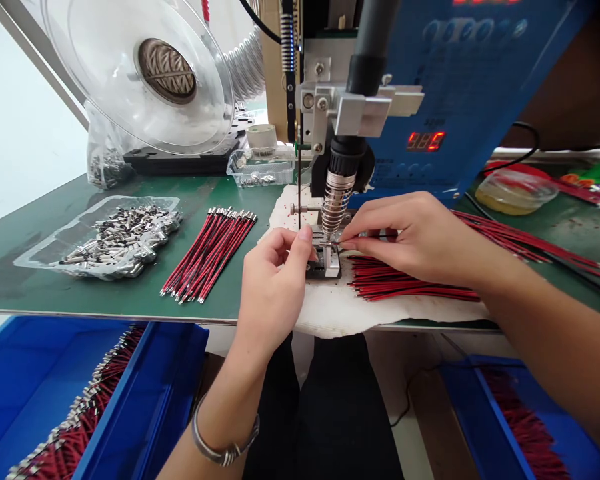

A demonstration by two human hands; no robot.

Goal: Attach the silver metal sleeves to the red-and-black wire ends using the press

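Note:
My right hand (415, 243) pinches a thin wire (387, 235), its tip at the small metal fixture (332, 261) under the soldering machine's head. My left hand (277, 283) is closed at the fixture's left side, thumb against fingers; whatever they grip is hidden. Above the fixture, the soldering head (337, 203) with its coil spring points down between both hands. Beneath my right hand lies a bundle of red and black wires (410, 283) on a pale cloth (330, 313). Left of my left hand, another bundle of wires with metal ends (210, 253) lies on the green table (225, 293).
A clear tray of small metal connectors (125, 240) sits at the left. Farther back are a plastic reel (100, 73), a small clear box (260, 175) and the blue machine housing (480, 87). Below the table edge stand blue bins (165, 387) holding wires.

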